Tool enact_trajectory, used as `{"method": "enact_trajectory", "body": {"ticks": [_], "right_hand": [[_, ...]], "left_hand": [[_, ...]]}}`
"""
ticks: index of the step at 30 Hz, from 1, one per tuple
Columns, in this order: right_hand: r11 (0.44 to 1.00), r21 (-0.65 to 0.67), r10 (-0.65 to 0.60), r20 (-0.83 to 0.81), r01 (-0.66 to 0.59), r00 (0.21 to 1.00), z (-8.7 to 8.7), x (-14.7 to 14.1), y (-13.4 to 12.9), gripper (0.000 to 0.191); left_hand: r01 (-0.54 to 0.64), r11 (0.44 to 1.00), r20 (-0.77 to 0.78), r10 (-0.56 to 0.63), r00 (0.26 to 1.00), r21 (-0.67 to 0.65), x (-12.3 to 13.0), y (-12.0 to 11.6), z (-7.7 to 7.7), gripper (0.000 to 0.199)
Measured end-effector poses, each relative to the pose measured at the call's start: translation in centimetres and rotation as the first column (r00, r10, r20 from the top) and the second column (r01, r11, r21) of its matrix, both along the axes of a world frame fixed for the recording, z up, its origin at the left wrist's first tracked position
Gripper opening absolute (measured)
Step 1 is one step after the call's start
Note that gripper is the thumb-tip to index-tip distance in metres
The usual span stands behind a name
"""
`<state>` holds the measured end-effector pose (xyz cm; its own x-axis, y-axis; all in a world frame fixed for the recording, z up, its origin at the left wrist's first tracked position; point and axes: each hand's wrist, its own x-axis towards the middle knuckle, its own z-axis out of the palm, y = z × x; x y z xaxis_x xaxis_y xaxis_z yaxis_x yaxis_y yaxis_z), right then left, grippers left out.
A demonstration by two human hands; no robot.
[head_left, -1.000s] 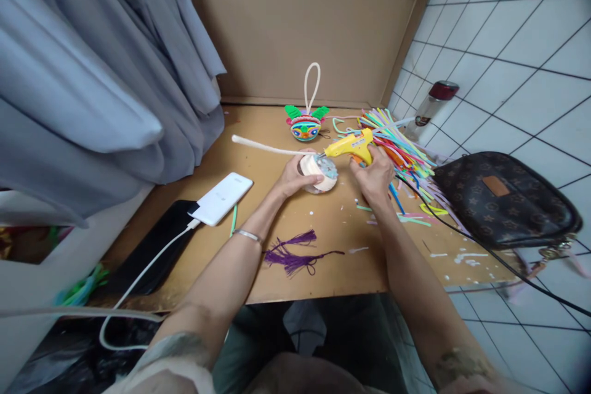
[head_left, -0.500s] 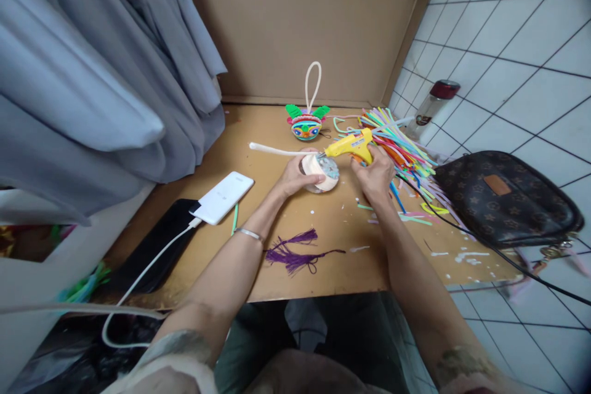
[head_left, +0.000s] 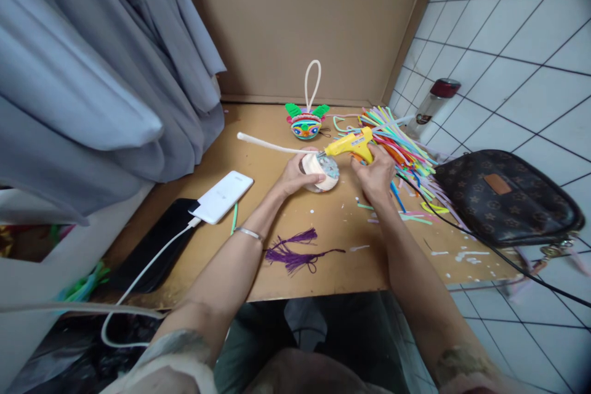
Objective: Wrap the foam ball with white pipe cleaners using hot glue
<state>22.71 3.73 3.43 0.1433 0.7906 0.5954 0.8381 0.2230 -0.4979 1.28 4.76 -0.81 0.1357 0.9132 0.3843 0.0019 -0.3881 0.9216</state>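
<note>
My left hand grips a small round piece, pale around its side and grey-blue on the face turned right. From its top a white pipe cleaner sticks out to the left, its free end folded thicker. In my right hand is a yellow hot glue gun, its nozzle at the upper edge of the round piece; whether it touches cannot be told. Behind them sits a colourful animal-head ornament with green ears and a white loop. Purple tassels lie nearer me.
Colourful pipe cleaners are heaped at the right, beside a patterned brown bag and a bottle. A black cord crosses the right side. At left lie a white power bank with a cable and a black phone-like slab. Grey cloth hangs at left.
The free end of the white pipe cleaner has swung left and slightly up. Both hands, the round piece and the glue gun have stayed nearly in place.
</note>
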Motion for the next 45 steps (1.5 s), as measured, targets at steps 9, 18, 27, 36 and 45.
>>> {"method": "enact_trajectory", "body": {"ticks": [9,18,27,36,45], "right_hand": [[0.998,0.059,-0.016,-0.033,0.018,0.999,-0.3,-0.3,0.2,0.040],[0.996,0.087,0.019,-0.042,-0.015,0.999,-0.7,0.3,0.7,0.033],[0.997,0.060,0.052,-0.014,-0.051,0.999,-0.3,0.8,0.7,0.028],[0.997,-0.024,0.079,-0.012,-0.079,0.997,0.0,1.0,0.6,0.037],[0.999,-0.053,0.005,-0.054,-0.008,0.999,0.5,0.7,-0.1,0.038]], "left_hand": [[-0.009,1.000,-0.038,0.008,0.999,-0.012,-0.1,0.1,0.0,0.083],[0.022,1.000,-0.066,-0.021,0.998,0.018,-0.2,0.2,-0.1,0.076],[0.034,0.999,-0.068,-0.032,0.997,0.030,-0.1,0.1,0.1,0.073],[0.043,0.999,-0.065,-0.042,0.997,0.013,0.0,0.0,0.2,0.074],[0.040,0.999,-0.031,-0.040,0.999,-0.008,0.0,0.1,-0.1,0.080]]}}
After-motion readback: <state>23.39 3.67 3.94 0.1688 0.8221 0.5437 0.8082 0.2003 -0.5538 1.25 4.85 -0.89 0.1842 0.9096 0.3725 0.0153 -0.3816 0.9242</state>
